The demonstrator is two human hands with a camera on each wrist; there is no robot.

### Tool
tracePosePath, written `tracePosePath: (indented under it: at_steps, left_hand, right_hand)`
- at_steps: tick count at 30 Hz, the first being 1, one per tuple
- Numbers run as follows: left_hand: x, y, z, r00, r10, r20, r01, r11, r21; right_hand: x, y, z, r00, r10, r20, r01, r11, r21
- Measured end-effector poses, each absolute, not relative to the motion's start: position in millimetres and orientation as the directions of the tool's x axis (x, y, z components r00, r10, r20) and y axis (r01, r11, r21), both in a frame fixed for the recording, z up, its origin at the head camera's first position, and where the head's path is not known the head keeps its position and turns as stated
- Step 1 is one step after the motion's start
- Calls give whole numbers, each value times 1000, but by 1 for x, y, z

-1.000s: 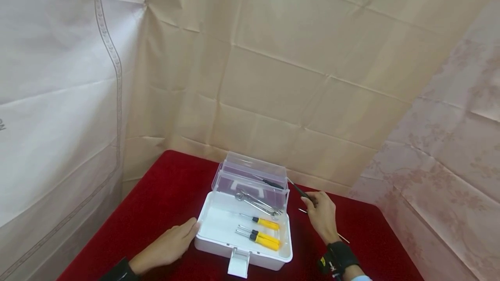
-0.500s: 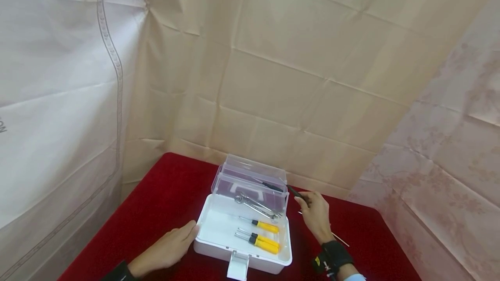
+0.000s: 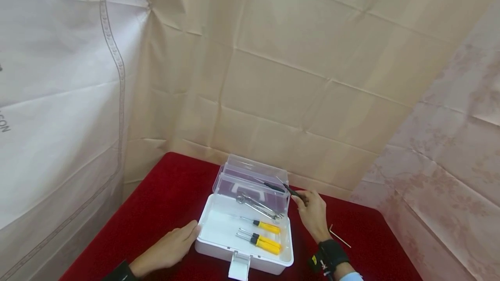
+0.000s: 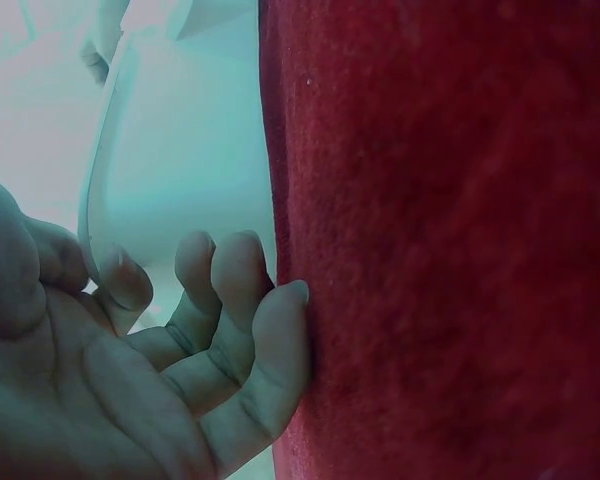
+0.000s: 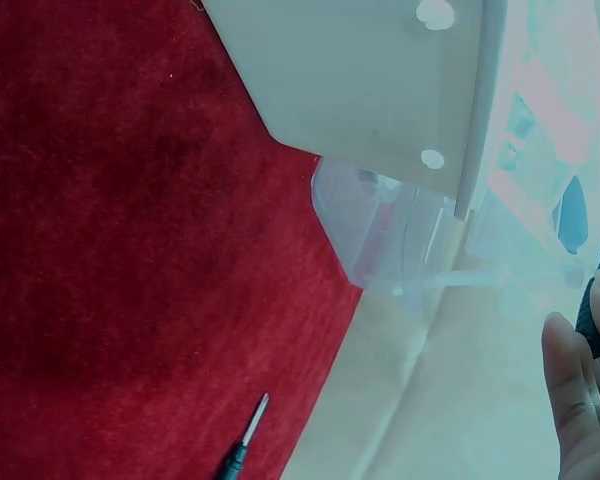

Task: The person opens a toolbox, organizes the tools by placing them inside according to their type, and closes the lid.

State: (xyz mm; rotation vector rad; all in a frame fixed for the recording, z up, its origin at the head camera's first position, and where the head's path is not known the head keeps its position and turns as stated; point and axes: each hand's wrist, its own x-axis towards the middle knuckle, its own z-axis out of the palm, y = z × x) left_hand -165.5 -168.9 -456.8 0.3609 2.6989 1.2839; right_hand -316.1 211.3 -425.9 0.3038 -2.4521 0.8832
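Where the right hand [image 3: 314,212] comes beside the clear lid [image 3: 254,166], right of lower centre in the frame, its grip is pinched on the handle of a black screwdriver [image 3: 291,191]. From the fingers its long axis runs toward the upper left, shaft over the lid's right end, slightly steeper than a second screwdriver [image 3: 274,186] just left. The left hand [image 3: 169,244], farther away, holds the white box [image 3: 218,222] by its left edge.

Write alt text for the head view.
A right hand holds a black-handled screwdriver by the clear, open lid of a white toolbox, while the left hand touches the box's left side. Three yellow-handled screwdrivers lie inside near wrenches; a bent rod lies on the red table.
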Motion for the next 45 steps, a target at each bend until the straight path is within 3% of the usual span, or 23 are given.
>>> tracePosePath:
  at_steps: [29, 38, 45]
  left_hand:
    - [-167, -168, -459, -964, 265, 12, 179, 615, 768]
    - [-167, -168, -459, -964, 265, -13, 157, 608, 778]
    - [-168, -166, -461, -962, 272, -11, 163, 607, 778]
  right_hand:
    - [-325, 184, -420, -767, -143, 625, -507, 732, -454]
    - [-328, 176, -416, -730, -202, 653, -540, 756, -370]
    - [-325, 170, -415, -768, -217, 602, -524, 754, -397]
